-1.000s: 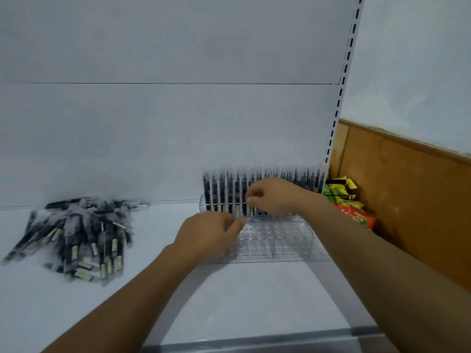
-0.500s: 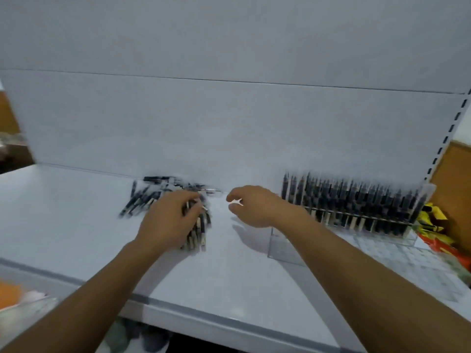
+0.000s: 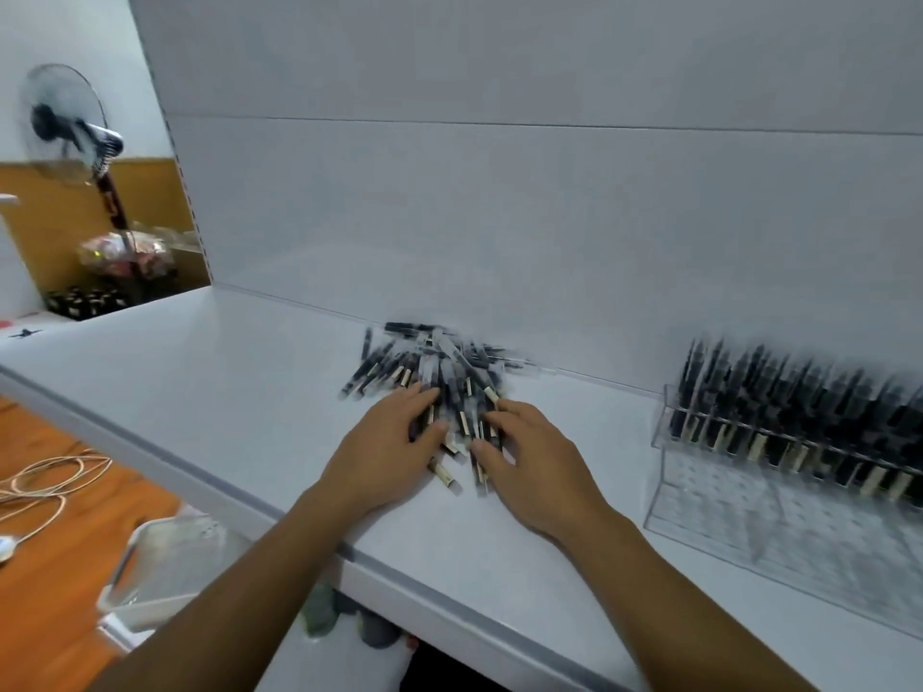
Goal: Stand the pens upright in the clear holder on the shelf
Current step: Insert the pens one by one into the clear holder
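Status: hands are on the loose stock, nothing is going into the rack at this moment.

Pen pile is lying flat on the shelf, up against the back panel, at 12 o'clock from both hands. Left hand is resting on the pile's 7 o'clock edge with its fingers fairly straight over the pens, and I see it gripping nothing. Right hand is sitting at the 5 o'clock edge with its fingers bending down onto the pens. Blur is hiding whether it's pinching one, so I can't tell. The hands are lying close together, with a few pens showing between them.

Clear holder is standing on the same shelf, well apart, at 3 o'clock from the pile. Standing pens are filling its rear rows on the 12 o'clock side, roughly upright. The grid toward 6 o'clock is showing only bare holes.

Progress call: the back of the rack is looking done, while most of the grid is waiting and the pile is looking large. I'm judging it as early, with most of the work left. The step in hand is probably gathering the next batch from the pile.
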Action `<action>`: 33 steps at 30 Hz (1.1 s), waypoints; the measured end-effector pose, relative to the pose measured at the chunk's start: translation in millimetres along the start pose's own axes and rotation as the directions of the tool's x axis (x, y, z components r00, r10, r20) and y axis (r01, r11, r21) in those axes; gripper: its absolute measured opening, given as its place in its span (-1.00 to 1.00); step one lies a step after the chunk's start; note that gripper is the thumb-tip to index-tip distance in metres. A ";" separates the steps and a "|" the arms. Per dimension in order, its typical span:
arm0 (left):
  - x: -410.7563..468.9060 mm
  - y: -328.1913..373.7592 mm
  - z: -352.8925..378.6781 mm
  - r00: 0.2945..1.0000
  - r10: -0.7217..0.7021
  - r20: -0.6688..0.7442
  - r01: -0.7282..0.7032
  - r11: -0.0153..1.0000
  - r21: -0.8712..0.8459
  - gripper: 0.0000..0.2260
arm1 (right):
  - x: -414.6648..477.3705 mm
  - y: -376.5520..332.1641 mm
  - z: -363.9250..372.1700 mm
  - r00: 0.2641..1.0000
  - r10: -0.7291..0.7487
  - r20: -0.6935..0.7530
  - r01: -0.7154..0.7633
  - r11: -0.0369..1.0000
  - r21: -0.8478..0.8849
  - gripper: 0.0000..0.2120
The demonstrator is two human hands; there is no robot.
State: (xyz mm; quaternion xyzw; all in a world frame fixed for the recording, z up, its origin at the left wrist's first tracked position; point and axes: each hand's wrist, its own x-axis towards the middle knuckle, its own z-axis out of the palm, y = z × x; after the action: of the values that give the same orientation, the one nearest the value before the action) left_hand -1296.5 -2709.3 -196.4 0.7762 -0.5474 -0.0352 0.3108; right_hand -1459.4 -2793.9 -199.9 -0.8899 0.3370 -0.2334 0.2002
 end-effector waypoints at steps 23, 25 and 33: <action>10.5 10.3 -20.5 0.880 -0.474 -0.023 0.197 0.409 -0.891 -0.67 | 2.4 -5.7 -6.3 0.996 0.079 -0.049 -0.076 0.996 0.055 -0.72; 14.0 7.8 -23.3 0.849 -0.528 0.013 0.235 0.356 -0.905 -0.66 | 1.8 -6.2 -6.7 0.995 0.096 -0.035 -0.094 0.995 0.039 -0.72; 24.9 -12.7 -27.4 0.889 -0.456 0.036 0.432 0.810 -0.397 -0.53 | 0.7 -11.8 -7.0 0.995 0.094 -0.023 -0.094 0.995 -0.017 -0.68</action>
State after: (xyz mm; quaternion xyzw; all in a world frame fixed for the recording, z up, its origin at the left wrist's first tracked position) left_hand -1265.2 -2716.2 -173.9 0.8044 -0.3228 -0.1927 0.4600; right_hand -1456.8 -2787.6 -188.0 -0.8722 0.3829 -0.2305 0.1990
